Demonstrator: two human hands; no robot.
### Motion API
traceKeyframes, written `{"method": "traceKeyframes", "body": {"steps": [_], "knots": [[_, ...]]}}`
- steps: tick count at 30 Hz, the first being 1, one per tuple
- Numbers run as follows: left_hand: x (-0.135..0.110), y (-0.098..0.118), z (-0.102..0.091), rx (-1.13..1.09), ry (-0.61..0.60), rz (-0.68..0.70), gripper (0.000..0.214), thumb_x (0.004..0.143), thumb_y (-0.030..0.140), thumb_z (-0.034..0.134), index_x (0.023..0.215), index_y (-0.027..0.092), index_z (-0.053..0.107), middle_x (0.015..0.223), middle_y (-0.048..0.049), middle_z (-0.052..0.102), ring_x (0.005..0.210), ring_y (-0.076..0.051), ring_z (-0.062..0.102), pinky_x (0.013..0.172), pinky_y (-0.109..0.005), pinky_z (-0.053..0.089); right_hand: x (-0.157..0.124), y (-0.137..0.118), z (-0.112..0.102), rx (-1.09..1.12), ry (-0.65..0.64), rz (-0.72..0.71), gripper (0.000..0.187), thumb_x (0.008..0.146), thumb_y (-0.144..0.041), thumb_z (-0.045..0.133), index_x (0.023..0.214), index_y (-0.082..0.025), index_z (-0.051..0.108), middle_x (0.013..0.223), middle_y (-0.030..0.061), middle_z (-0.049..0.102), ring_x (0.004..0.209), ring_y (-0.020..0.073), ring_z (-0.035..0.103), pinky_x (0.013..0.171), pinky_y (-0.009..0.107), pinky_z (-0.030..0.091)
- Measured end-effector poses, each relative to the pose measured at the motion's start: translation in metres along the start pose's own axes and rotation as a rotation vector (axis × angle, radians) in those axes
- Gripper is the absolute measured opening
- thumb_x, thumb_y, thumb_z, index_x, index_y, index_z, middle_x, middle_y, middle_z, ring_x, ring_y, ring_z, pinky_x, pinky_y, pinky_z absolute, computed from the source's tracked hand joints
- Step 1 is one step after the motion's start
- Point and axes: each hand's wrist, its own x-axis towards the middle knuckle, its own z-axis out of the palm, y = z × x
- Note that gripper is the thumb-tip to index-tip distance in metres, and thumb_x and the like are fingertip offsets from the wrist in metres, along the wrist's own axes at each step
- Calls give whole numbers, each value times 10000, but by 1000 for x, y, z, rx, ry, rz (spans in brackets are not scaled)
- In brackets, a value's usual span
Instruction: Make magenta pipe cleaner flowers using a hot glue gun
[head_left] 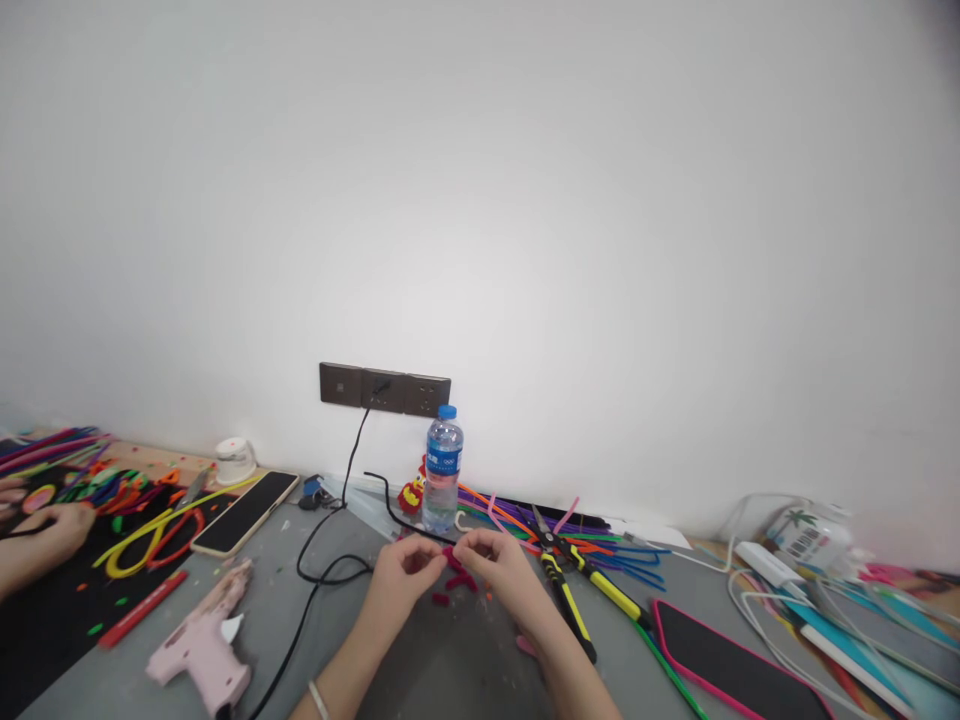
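Observation:
Over the grey table, my left hand (pixel 406 574) and my right hand (pixel 493 564) are close together, each with thumb and fingers pinched. Between them runs a black pipe cleaner (pixel 391 503), whose free end curves up and to the left past my left hand. Both hands appear to grip it, though the exact hold at the fingertips is small and partly hidden. Just below the fingertips lie several short magenta fuzzy pieces (pixel 461 581). Behind the hands stands a water bottle (pixel 443 470) with a blue cap, and a small red and yellow fuzzy figure (pixel 412 492) sits beside it.
Yellow-handled pliers (pixel 568 600) and coloured pipe cleaners (pixel 637 567) lie right, near a pink-edged phone (pixel 731 665). A pink glue gun (pixel 204 640), its black cord, a phone (pixel 246 512) and a red pen (pixel 142 610) lie left. Another person's hand (pixel 60 535) is far left.

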Motion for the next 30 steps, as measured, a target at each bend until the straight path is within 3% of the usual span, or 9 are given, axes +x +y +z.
{"method": "traceKeyframes", "body": {"steps": [11,30], "knots": [[-1,6,0,32,12,12,155,619,284,667,599,130,682,502,15,562,462,-99,397,477,-213,290,4,9,2,-21,18,-55,208,722,-316,637,641,-126,660,520,-26,506,493,97,400,476,215,294],[0,0,-2,46,8,35,161,649,281,656,639,121,670,544,9,564,499,-109,439,497,-212,327,6,11,4,30,16,-85,205,714,-313,663,626,-129,640,506,-34,467,488,94,367,476,225,269]]}}
